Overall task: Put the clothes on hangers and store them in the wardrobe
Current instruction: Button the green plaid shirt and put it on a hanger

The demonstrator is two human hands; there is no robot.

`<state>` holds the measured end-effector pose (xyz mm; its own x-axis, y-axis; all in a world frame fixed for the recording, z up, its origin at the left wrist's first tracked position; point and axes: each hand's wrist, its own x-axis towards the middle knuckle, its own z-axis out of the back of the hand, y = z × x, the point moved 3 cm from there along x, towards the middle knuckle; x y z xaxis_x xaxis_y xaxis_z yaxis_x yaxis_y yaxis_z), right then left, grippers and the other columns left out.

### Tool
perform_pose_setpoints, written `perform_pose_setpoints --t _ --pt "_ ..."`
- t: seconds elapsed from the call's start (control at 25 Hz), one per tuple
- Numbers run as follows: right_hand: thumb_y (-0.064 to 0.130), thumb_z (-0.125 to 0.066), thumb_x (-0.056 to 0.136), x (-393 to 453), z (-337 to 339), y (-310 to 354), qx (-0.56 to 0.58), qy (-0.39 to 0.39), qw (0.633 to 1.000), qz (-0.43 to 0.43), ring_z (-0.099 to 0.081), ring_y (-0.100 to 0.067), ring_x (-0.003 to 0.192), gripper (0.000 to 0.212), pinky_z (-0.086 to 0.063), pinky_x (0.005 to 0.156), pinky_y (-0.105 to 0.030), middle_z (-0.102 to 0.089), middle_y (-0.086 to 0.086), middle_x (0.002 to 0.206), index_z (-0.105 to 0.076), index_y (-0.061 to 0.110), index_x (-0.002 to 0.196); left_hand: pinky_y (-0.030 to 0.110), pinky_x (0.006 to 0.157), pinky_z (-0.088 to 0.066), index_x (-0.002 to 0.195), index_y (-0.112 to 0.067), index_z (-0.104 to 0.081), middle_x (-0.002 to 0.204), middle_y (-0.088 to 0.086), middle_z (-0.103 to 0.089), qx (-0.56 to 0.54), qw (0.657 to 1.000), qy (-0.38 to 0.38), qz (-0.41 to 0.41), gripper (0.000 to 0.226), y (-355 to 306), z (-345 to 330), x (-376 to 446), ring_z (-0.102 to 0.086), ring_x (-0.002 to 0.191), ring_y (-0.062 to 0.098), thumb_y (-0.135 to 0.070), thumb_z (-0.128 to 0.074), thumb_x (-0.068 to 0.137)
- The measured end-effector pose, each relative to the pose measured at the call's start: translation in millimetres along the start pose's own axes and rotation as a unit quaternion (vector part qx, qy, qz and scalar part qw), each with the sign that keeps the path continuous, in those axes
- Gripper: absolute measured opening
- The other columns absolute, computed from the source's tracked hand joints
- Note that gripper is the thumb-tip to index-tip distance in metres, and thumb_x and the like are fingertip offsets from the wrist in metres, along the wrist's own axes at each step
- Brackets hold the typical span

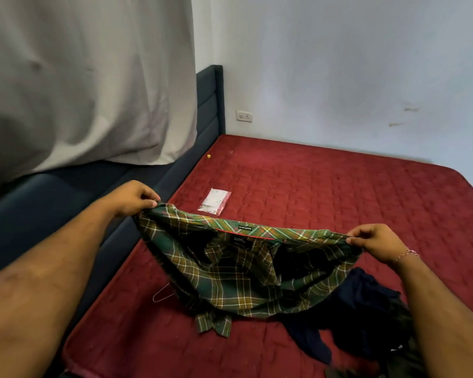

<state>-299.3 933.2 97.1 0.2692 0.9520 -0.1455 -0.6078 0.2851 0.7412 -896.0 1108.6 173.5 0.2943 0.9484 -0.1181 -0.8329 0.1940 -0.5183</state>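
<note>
— What have you got in your hands?

— Your left hand (133,197) pinches one shoulder of the green plaid shirt (246,271), and your right hand (377,242) pinches the other. The hands are well apart, so the collar edge stretches between them, label side toward you.

— Where is the shirt itself?

— It hangs from your fingers above the red mattress (325,186). Its body sags down in the middle, and the lower part with a cuff lies on the mattress near you.

— And the hanger?

— A thin wire hanger (161,293) lies on the mattress just beside the shirt's left edge. Only part of it shows; the rest is hidden under the cloth. Neither hand touches it.

— Other clothes?

— A heap of dark clothes (366,317) lies on the mattress under your right forearm, touching the shirt's lower right edge. You cannot tell how many pieces are in it.

— Anything else around?

— A small clear packet (215,201) lies on the mattress beyond the shirt. A dark blue headboard (211,105) runs along the left, with a pale curtain (88,77) hanging over it. A wall socket (244,116) sits on the white wall beside the headboard.
</note>
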Motion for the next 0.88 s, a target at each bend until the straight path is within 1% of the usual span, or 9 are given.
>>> perform_pose_setpoints --t 0.08,0.2,0.32,0.44,0.56,0.64,0.72,0.8,0.88 --pt "0.002 -0.075 0.089 -22 -4 12 0.065 -0.001 0.998 -0.018 -0.060 -0.020 0.072 0.009 -0.050 0.071 -0.035 -0.069 -0.009 0.073 -0.074 0.002 0.080 0.027 0.070 -0.048 0.090 -0.017 -0.080 0.087 0.002 -0.076 0.009 0.999 -0.039 0.012 0.009 10 7 -7 -0.070 0.083 0.019 -0.011 -0.074 0.093" --pt "0.005 -0.067 0.097 -68 -23 34 0.127 0.017 0.991 -0.036 -0.052 -0.021 0.075 0.015 -0.045 0.073 -0.033 -0.060 -0.006 0.075 -0.067 0.004 0.082 0.030 0.071 -0.049 0.089 -0.011 -0.073 0.091 0.011 -0.074 -0.075 0.993 -0.090 -0.021 0.012 18 10 -25 -0.069 0.088 0.028 -0.006 -0.066 0.097" --pt "0.003 -0.063 0.098 -121 -40 62 0.167 -0.034 0.985 -0.041 -0.051 -0.018 0.067 0.018 -0.046 0.064 -0.029 -0.058 -0.005 0.071 -0.064 0.006 0.080 0.015 0.062 -0.052 0.097 -0.008 -0.072 0.089 0.013 -0.072 -0.190 0.974 -0.115 -0.049 0.017 26 19 -50 -0.067 0.073 0.012 0.005 -0.061 0.097" --pt "0.003 -0.065 0.096 -162 -46 97 0.216 -0.090 0.971 -0.052 -0.053 -0.019 0.058 0.015 -0.047 0.051 -0.026 -0.059 -0.008 0.067 -0.065 0.007 0.082 0.012 0.063 -0.055 0.084 -0.015 -0.080 0.084 0.008 -0.076 -0.290 0.951 -0.087 -0.061 0.032 36 33 -73 -0.068 0.068 0.003 0.006 -0.060 0.097" --pt "0.002 -0.064 0.094 -192 -34 128 0.269 -0.025 0.960 -0.072 -0.064 -0.024 0.067 0.012 -0.055 0.059 -0.030 -0.066 -0.016 0.077 -0.069 0.004 0.083 0.025 0.077 -0.059 0.087 -0.014 -0.082 0.086 0.006 -0.079 -0.328 0.941 -0.031 -0.080 0.026 29 58 -94 -0.073 0.078 0.010 0.002 -0.064 0.095" --pt "0.003 -0.065 0.093 -201 -23 139 0.213 0.075 0.967 -0.115 -0.068 -0.029 0.076 0.008 -0.057 0.068 -0.034 -0.070 -0.020 0.085 -0.071 -0.001 0.091 0.031 0.086 -0.057 0.093 -0.008 -0.082 0.093 0.009 -0.079 -0.304 0.949 0.014 -0.088 0.015 19 73 -93 -0.074 0.087 0.017 -0.004 -0.068 0.095" --pt "0.004 -0.068 0.091 -192 -13 141 0.107 0.109 0.975 -0.160 -0.070 -0.029 0.080 0.008 -0.058 0.073 -0.036 -0.072 -0.019 0.088 -0.073 -0.002 0.089 0.033 0.093 -0.054 0.098 -0.008 -0.081 0.097 0.008 -0.080 -0.211 0.972 0.044 -0.088 0.011 14 74 -79 -0.073 0.096 0.021 -0.006 -0.071 0.093" --pt "0.006 -0.073 0.086 -166 -7 143 0.015 0.029 0.979 -0.200 -0.067 -0.028 0.075 0.010 -0.057 0.072 -0.036 -0.071 -0.017 0.082 -0.073 0.002 0.077 0.031 0.092 -0.050 0.100 -0.012 -0.082 0.100 0.005 -0.079 -0.113 0.991 0.009 -0.066 0.012 8 63 -56 -0.071 0.101 0.020 -0.008 -0.074 0.092" --pt "0.008 -0.071 0.085 -126 -10 149 -0.037 -0.097 0.974 -0.203 -0.059 -0.026 0.066 0.019 -0.050 0.062 -0.035 -0.061 -0.013 0.069 -0.065 0.007 0.067 0.029 0.091 -0.049 0.101 -0.014 -0.082 0.104 0.006 -0.078 -0.090 0.992 -0.082 -0.026 0.012 1 36 -33 -0.070 0.102 0.021 -0.011 -0.076 0.091"
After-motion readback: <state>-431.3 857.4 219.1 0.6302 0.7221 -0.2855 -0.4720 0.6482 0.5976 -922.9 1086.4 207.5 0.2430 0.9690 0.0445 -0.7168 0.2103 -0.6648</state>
